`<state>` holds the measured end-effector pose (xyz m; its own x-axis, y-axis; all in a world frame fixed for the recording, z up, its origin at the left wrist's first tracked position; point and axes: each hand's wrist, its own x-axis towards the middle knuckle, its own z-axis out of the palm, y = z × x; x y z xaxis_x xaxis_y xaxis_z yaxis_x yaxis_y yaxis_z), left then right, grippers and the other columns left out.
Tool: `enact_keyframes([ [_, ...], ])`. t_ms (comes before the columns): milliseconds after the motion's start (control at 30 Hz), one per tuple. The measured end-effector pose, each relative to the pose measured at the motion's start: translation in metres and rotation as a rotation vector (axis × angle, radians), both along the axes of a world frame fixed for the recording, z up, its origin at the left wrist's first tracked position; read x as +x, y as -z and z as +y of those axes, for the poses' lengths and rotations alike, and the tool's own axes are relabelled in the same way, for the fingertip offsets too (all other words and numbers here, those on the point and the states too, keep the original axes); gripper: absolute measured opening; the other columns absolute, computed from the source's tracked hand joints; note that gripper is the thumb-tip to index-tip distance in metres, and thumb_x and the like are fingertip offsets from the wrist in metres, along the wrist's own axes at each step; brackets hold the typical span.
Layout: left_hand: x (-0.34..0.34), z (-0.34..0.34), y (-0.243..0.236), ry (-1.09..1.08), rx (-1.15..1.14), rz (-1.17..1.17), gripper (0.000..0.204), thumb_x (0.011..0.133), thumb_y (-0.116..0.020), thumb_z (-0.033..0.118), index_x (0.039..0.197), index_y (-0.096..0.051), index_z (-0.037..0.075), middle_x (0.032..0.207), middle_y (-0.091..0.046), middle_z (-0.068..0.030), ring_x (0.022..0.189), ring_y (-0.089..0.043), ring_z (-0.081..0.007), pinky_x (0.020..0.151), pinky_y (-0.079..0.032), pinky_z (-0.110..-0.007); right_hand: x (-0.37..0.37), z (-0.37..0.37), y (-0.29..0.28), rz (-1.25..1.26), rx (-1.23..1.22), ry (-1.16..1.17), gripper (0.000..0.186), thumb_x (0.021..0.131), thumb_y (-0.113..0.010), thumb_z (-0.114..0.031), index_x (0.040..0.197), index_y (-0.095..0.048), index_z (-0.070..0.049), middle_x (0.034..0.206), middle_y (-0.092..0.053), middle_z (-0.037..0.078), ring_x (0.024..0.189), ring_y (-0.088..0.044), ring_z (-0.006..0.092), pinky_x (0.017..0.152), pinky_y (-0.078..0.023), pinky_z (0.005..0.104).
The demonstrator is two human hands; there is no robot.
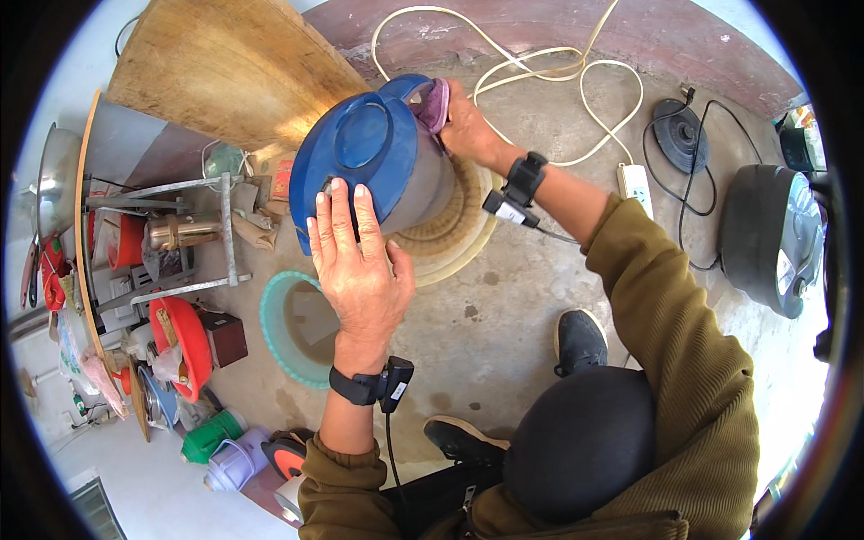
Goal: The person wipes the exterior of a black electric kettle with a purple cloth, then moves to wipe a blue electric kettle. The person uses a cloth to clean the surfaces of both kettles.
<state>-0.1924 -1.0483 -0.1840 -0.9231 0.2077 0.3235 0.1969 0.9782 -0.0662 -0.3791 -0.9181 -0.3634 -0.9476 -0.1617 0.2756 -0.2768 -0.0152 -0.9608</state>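
Note:
A large pitcher with a blue lid [346,148] and a cloudy grey body [434,184] is tilted, its top toward the left. My right hand [472,133] is closed on a purple cloth [434,106] at the pitcher's blue handle. Against the lid's lower part rests my left hand [360,274], fingers stretched out and flat. Below and to the left stands a teal-rimmed tub [268,324] with murky water in it. Partly hidden behind the pitcher is a round, cream-rimmed basin [481,243], brownish inside.
Left, a metal-legged rack [229,229] lies near a red basin [193,351] and jugs. A wooden board [234,67] leans at the wall. Cream cable [585,90] loops to a power strip [635,187]. At right are a dark lid [681,135] and black appliance [765,238].

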Motion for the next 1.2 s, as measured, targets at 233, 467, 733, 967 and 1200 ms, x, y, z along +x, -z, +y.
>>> enact_keyframes([
  [233,0.000,-0.002,0.000,0.008,-0.008,0.010,0.077,0.072,-0.066,0.001,0.147,-0.051,-0.003,0.153,-0.047,-0.0282,0.141,-0.047,-0.0482,0.117,-0.035,-0.060,0.059,0.006,-0.012,-0.071,0.315,0.125,0.046,0.090,-0.050,0.011,0.135,-0.048,-0.001,0.113,-0.064,0.022,0.104,-0.065,0.0336,0.090,-0.051,0.0428],
  [467,0.002,-0.003,0.001,0.017,-0.006,0.012,0.076,0.073,-0.066,0.002,0.148,-0.051,-0.003,0.153,-0.047,-0.0272,0.141,-0.046,-0.0483,0.117,-0.035,-0.060,0.081,0.050,-0.040,-0.423,-0.017,0.105,0.042,0.093,-0.052,-0.002,0.135,-0.050,-0.002,0.107,-0.064,0.018,0.094,-0.066,0.0289,0.086,-0.054,0.0391],
  [733,0.000,-0.003,0.000,0.010,-0.007,0.017,0.077,0.073,-0.067,0.002,0.148,-0.050,-0.003,0.154,-0.046,-0.0274,0.140,-0.046,-0.0485,0.116,-0.035,-0.060,0.048,0.011,-0.051,0.034,0.027,0.047,0.038,0.102,-0.059,-0.019,0.138,-0.056,-0.007,0.136,-0.045,0.020,0.122,-0.050,0.0365,0.105,-0.044,0.0403],
  [967,0.000,-0.002,0.001,0.006,-0.017,0.013,0.079,0.073,-0.067,0.002,0.149,-0.049,-0.002,0.154,-0.046,-0.0275,0.140,-0.046,-0.0487,0.116,-0.035,-0.061,0.023,0.015,-0.028,0.106,0.390,-0.099,0.026,0.102,-0.055,-0.010,0.125,-0.065,-0.004,0.115,-0.058,0.020,0.115,-0.050,0.0373,0.099,-0.045,0.0432],
  [1200,0.001,-0.002,0.000,-0.014,-0.025,-0.005,0.077,0.075,-0.066,0.003,0.150,-0.048,-0.001,0.155,-0.044,-0.0270,0.141,-0.045,-0.0481,0.116,-0.035,-0.061,0.037,0.025,-0.026,0.004,0.753,-0.282,0.021,0.102,-0.053,-0.011,0.115,-0.066,-0.001,0.101,-0.066,0.023,0.110,-0.052,0.0409,0.101,-0.044,0.0476],
])
